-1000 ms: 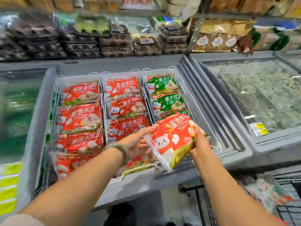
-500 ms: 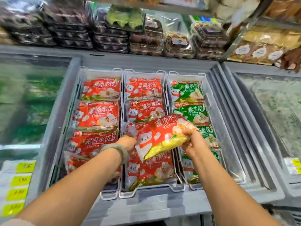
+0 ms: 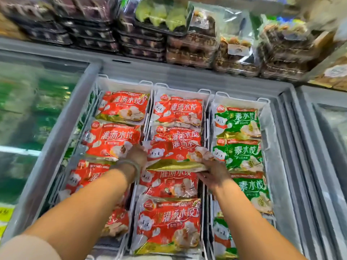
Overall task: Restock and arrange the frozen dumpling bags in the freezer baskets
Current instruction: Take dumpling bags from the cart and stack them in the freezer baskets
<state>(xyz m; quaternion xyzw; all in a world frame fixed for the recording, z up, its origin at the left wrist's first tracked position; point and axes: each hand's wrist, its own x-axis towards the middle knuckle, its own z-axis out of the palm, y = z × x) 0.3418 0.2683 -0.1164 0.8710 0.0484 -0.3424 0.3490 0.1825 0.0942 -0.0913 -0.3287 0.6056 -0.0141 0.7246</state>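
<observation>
Middle basket (image 3: 180, 91): red dumpling bag (image 3: 174, 152) between hands, left hand (image 3: 137, 154) grips left edge, right hand (image 3: 212, 173) pinches right corner.

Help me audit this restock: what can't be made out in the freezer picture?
Head view:
- Left hand: fingers hidden behind the held red bag.
- Left basket: front bags covered by the left forearm.
- Middle basket: bag beneath the held one, print half covered.
- Neighbouring freezer, left: contents blurred behind glass.
- Nearest green bag: cut off by the bottom edge.
</observation>
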